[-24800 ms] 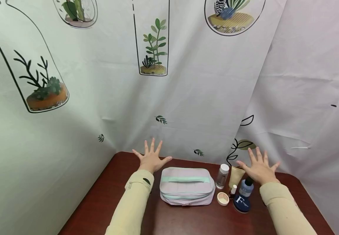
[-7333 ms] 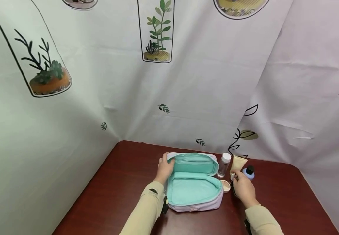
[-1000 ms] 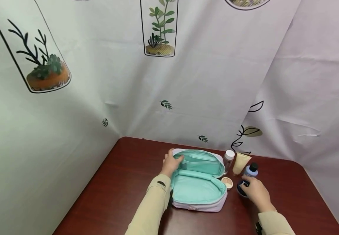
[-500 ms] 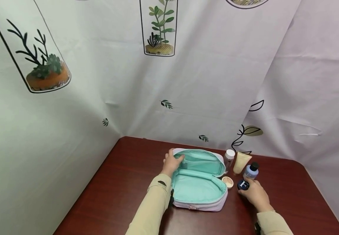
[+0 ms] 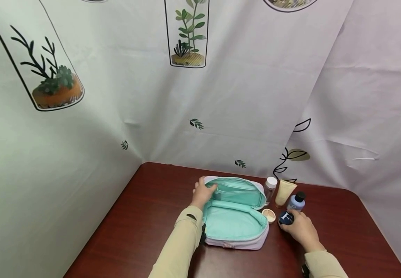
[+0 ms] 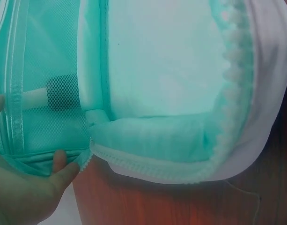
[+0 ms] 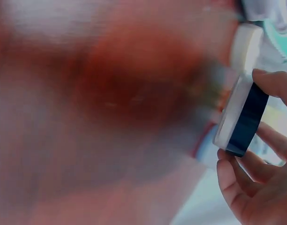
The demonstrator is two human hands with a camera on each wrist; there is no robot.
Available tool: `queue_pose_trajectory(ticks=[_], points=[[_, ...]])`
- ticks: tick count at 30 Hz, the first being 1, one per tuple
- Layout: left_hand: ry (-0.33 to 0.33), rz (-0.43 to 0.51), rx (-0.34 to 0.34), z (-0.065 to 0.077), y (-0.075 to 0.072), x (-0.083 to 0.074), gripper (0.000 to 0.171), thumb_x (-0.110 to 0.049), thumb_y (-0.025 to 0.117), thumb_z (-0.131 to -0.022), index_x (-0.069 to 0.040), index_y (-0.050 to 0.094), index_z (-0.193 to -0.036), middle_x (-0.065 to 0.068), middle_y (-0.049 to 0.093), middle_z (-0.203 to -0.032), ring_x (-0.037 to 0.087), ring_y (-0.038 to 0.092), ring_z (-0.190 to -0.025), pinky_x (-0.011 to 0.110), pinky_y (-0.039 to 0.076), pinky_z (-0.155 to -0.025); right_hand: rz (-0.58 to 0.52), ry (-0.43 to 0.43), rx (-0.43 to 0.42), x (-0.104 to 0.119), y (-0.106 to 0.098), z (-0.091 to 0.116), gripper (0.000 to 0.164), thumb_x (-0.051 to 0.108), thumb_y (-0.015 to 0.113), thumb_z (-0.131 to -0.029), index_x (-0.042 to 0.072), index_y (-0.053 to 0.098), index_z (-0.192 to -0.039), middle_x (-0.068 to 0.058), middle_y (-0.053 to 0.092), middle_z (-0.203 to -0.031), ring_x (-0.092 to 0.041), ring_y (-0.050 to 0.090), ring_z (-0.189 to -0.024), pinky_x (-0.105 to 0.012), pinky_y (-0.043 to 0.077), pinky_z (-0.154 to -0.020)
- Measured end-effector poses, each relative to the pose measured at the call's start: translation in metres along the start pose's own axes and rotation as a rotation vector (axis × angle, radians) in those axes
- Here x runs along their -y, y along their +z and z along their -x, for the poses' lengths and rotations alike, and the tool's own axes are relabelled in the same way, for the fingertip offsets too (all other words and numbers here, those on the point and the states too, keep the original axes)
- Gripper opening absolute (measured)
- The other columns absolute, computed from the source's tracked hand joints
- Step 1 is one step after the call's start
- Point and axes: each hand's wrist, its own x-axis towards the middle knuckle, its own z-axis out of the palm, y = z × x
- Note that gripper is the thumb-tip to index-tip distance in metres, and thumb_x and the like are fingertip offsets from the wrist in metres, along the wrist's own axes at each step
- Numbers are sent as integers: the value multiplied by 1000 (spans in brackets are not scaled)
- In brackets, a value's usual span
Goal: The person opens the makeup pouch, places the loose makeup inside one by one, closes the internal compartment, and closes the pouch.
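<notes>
A pale lilac cosmetic bag (image 5: 243, 244) with mint lining lies unzipped, its lid raised at the back. My left hand (image 5: 201, 194) grips the lid's left edge, thumb inside the rim. In the left wrist view, a small dark bottle (image 6: 61, 93) with a white cap shows behind the lid's mesh pocket (image 6: 45, 129). My right hand (image 5: 303, 230) holds a round jar (image 5: 286, 218) by its sides, thumb opposite fingers. Its dark blue lid bears a white F; the right wrist view shows the white base (image 7: 231, 115) above the table.
Right of the bag stand a clear bottle (image 5: 269, 190) with a white cap, a cream tube (image 5: 284, 193) and a blue bottle (image 5: 296, 202) with a black cap. A small round compact (image 5: 269, 215) lies by the bag's right edge. A patterned curtain (image 5: 249, 96) hangs behind the table.
The bag, closed at first, is now open. The small white-capped bottle has gone from the table into the mesh pocket. Within the last second, my right hand has grasped the jar and shifted it slightly left.
</notes>
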Motion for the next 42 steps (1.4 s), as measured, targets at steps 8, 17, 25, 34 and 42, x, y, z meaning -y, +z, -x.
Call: queue_pose_trajectory(ticks=[8,17,25,34,42], points=[[6,-35,1,-3,0,6,74,-46,63,-85,-12,29,-141,21,33,-134,43,34,-119,55,37,-86,22,-95,-34,22,-11,-2,57,25,76,-69,-6,59,-114,-31,55,-106,-45,52,-95,-55,44,-74],[12,-32,16,-2,-2,9,78,-47,63,-84,-10,27,-142,21,33,-134,43,34,-119,56,37,-86,-14,-140,-52,50,-14,-2,59,24,74,-72,-4,57,-120,-28,55,-109,-39,54,-94,-52,46,-75],[20,-34,19,1,-3,6,76,-47,63,-84,-12,28,-141,21,33,-134,44,34,-119,55,37,-86,-57,-204,-88,77,-16,-6,58,22,74,-73,-3,56,-122,-27,53,-115,-41,50,-100,-52,45,-76],[32,-37,15,1,-1,7,75,-48,63,-84,-12,29,-140,21,34,-132,43,36,-116,55,37,-85,-70,-235,-95,91,-13,-11,59,23,76,-72,0,56,-122,-24,51,-115,-37,52,-97,-50,45,-75],[32,-31,15,3,-2,4,75,-46,63,-84,-10,29,-140,21,34,-131,43,36,-115,56,37,-85,-185,-182,-37,97,-13,-13,61,25,75,-76,6,49,-128,-22,39,-123,-37,52,-97,-50,46,-77]])
